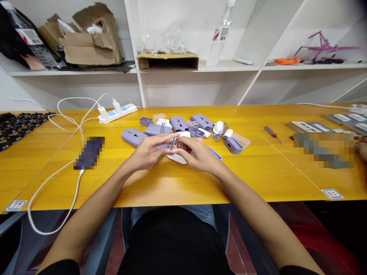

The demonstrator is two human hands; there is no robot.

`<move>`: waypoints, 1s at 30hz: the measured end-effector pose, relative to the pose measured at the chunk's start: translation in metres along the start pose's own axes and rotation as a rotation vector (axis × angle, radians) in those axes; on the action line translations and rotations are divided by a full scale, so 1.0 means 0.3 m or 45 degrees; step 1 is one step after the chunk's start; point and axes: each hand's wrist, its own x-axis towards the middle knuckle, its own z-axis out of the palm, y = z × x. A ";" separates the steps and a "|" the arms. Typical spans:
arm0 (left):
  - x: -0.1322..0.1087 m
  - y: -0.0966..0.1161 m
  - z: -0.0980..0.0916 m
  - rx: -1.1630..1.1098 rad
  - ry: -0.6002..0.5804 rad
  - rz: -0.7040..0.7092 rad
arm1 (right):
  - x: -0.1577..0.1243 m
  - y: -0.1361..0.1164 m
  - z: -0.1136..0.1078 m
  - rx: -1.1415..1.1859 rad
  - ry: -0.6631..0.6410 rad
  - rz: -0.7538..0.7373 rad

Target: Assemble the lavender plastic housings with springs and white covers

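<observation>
My left hand (pixel 149 151) and my right hand (pixel 198 153) meet over the middle of the table. Their fingertips pinch a small, thin purple plastic part (pixel 173 143), seen edge-on and partly covered by the fingers. A brownish coil shows beside it under my right fingers; I cannot tell whether it is held. Just below the fingertips is a white oval piece (pixel 178 158), its upper side hidden. Behind the hands lie several purple plastic housings (pixel 133 136), a metal spring (pixel 163 128), a white cylinder (pixel 204 132) and an open purple cup (pixel 234 145).
A phone (pixel 89 152) on a white cable lies at left, near a power strip (pixel 118 113). To the right are a screwdriver (pixel 273 135) and grey trays (pixel 312 127). Shelves behind hold a torn cardboard box (pixel 88 46) and a bottle (pixel 219 38).
</observation>
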 end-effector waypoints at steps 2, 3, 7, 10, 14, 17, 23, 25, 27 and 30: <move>0.000 0.006 -0.005 -0.005 -0.040 0.004 | 0.002 -0.004 -0.004 0.047 -0.020 0.025; -0.001 0.007 -0.006 -0.012 -0.052 0.005 | 0.003 -0.006 -0.006 0.076 -0.030 0.041; -0.008 0.006 -0.005 -0.033 -0.078 -0.005 | 0.004 -0.007 -0.010 0.163 -0.059 0.096; -0.014 -0.001 -0.001 0.004 -0.070 -0.007 | 0.003 0.000 -0.010 0.210 -0.081 0.126; -0.017 -0.011 0.003 0.097 -0.056 0.064 | 0.003 0.010 -0.010 0.263 -0.100 0.154; -0.016 -0.013 0.005 0.157 -0.061 0.161 | 0.004 0.011 -0.011 0.333 -0.132 0.177; -0.012 -0.011 0.005 0.265 -0.061 0.314 | 0.009 0.008 -0.020 0.473 -0.191 0.234; -0.010 -0.010 0.005 0.292 -0.062 0.336 | 0.013 0.005 -0.026 0.517 -0.226 0.266; -0.009 -0.010 0.005 0.302 -0.067 0.348 | 0.017 0.003 -0.032 0.575 -0.267 0.298; -0.009 -0.011 0.008 0.276 -0.089 0.359 | 0.021 0.001 -0.041 0.684 -0.341 0.360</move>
